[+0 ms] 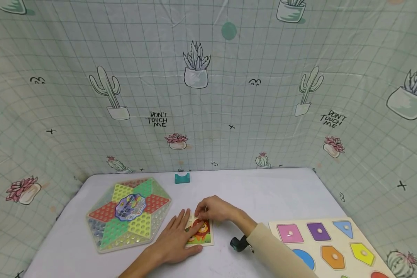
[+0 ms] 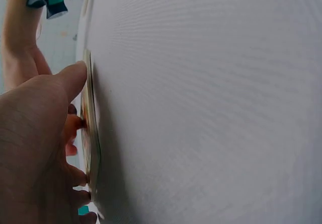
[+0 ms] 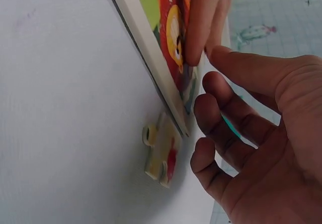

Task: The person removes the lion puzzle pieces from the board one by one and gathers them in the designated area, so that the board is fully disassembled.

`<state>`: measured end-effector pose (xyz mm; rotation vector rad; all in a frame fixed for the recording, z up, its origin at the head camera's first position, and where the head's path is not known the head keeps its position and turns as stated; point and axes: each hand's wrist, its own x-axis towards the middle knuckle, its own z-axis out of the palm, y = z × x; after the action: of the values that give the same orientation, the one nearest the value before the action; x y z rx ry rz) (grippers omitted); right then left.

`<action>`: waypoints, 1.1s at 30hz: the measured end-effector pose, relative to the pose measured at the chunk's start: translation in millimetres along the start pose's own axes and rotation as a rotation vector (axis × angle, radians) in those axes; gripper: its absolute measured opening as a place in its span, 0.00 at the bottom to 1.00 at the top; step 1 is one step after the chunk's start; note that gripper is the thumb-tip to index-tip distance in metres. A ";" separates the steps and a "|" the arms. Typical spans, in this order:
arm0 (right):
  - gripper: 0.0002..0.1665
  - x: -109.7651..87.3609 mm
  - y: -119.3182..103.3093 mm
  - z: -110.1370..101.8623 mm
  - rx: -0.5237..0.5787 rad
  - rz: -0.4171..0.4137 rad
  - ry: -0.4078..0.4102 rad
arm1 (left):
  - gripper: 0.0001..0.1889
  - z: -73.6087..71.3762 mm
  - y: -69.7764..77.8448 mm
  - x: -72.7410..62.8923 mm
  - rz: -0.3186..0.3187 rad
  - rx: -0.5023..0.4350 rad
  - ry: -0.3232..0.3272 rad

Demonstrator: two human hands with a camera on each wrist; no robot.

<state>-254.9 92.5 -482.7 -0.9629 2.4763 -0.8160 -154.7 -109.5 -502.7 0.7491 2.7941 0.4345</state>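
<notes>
Head view: soft, even light, brightest on the white table [image 1: 257,189]; wide-angle distortion bows the gridded backdrop [image 1: 236,96] beyond the table's left and right edges. Left wrist view: dimmer and greyer, with a soft shadow along the picture board [image 2: 92,133], faint rippled banding across the table, and the backdrop blurred. Right wrist view: muted light; a diffuse shadow lies about the loose puzzle piece [image 3: 162,151], slightly blurred, and the backdrop past the table's edge is out of focus.
</notes>
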 end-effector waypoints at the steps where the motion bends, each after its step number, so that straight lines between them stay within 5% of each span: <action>1: 0.05 0.6 -1.0 1.3 -0.002 0.001 -0.004 | 0.40 0.0 -0.4 -0.2 0.000 0.003 -0.003; 11: 0.13 3.9 -5.7 7.5 -0.109 0.006 -0.023 | 0.37 -0.5 -1.5 -0.2 0.003 0.013 -0.020; 33: 0.18 2.0 -6.5 7.5 -0.103 0.004 -0.055 | 0.37 -3.6 -1.5 -1.3 0.020 0.039 -0.055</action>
<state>-249.2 84.3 -484.7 -1.0017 2.4923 -0.6579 -155.2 -112.2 -499.7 0.7862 2.7539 0.3580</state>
